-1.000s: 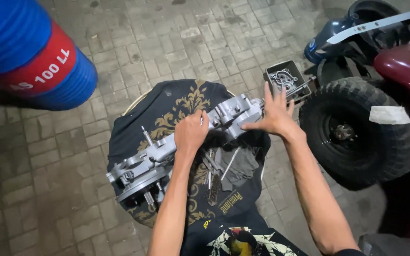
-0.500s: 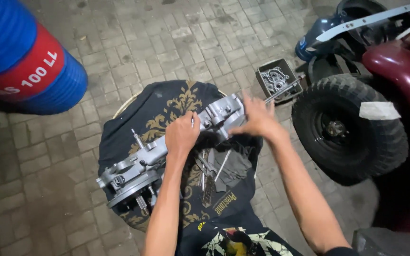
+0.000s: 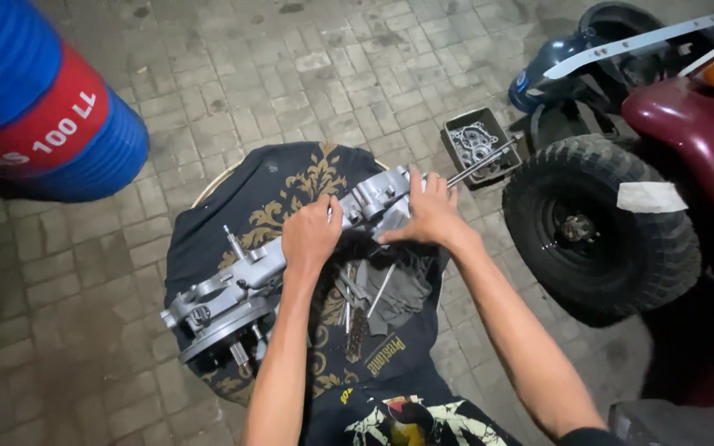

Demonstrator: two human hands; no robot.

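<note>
Both hands have shifted a little along the metal engine case [image 3: 283, 264] since a moment ago, and the right one now lies flatter on its far end.

Going left to right: a blue drum [image 3: 39, 99] with a red band stands at the upper left on the paved floor [image 3: 68, 347]. Next comes a round stand draped in a black cloth [image 3: 291, 177] with gold patterning, and the engine case lies across it on a slant, low at the left and rising toward the right. A thin stud sticks up from the case near its middle. The left hand [image 3: 311, 235] rests on the case's middle with its fingers curled over the top edge, gripping it. Just beside it on the cloth lie a few slim metal rods [image 3: 378, 289]. The right hand [image 3: 430, 211] presses on the upper right end of the case, fingers spread and flat, not clenched. A long rod [image 3: 481, 163] reaches from that end toward a small dark tray [image 3: 454, 132] of metal parts on the floor. Farther right stands a knobby black tyre [image 3: 597, 227] under a maroon body panel [image 3: 687, 124].
</note>
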